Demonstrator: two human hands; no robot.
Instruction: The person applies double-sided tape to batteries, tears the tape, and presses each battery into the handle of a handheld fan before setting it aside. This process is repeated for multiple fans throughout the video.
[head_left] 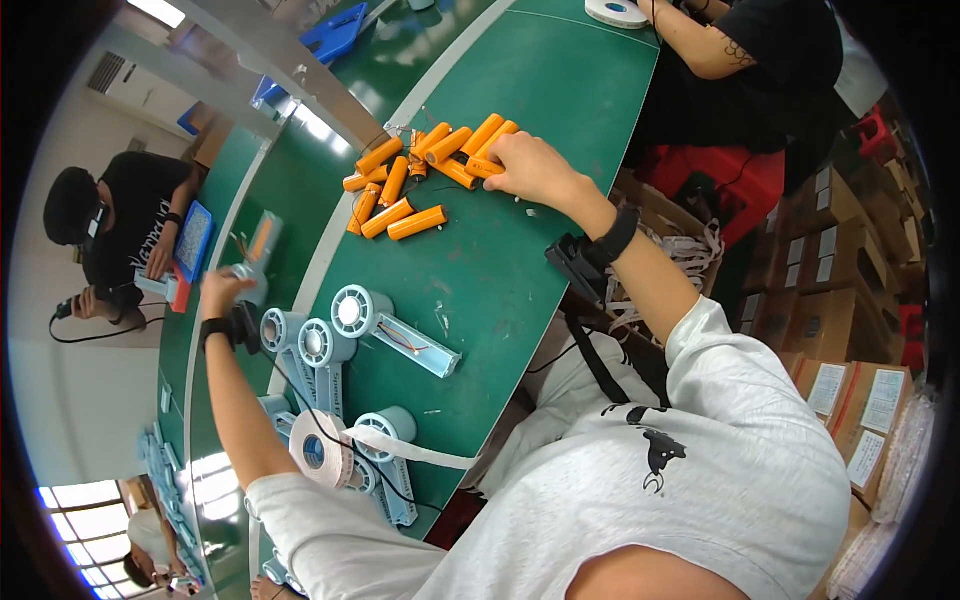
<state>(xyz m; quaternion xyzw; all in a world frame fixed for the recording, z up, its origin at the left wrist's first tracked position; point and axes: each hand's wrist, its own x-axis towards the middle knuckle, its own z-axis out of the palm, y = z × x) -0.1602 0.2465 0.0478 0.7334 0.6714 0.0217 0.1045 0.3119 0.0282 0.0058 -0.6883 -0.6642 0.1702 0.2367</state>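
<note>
Left side: holding blurred pale-blue fan housing [258, 262] in left hand [222, 292], fingers closed near round head; handle pointing up and slightly right, smooth plastic. Lower down: white tape roll [335, 458], flat ring, loose strip trailing right. Just right: more pale-blue fan housings [340, 345] on glossy green tabletop [490, 290], round slotted heads, one open trough handle with thin wires. Farther up: heap of orange cells [396, 180], smooth-wrapped cylinders, axes every which way, leads tangled. At heap's right edge: pinching one orange cell [484, 168] in right hand [535, 172], grip narrow; cell just left of palm, long axis roughly left-right. Right hand nearer heap; from left hand, heap up and right.
</note>
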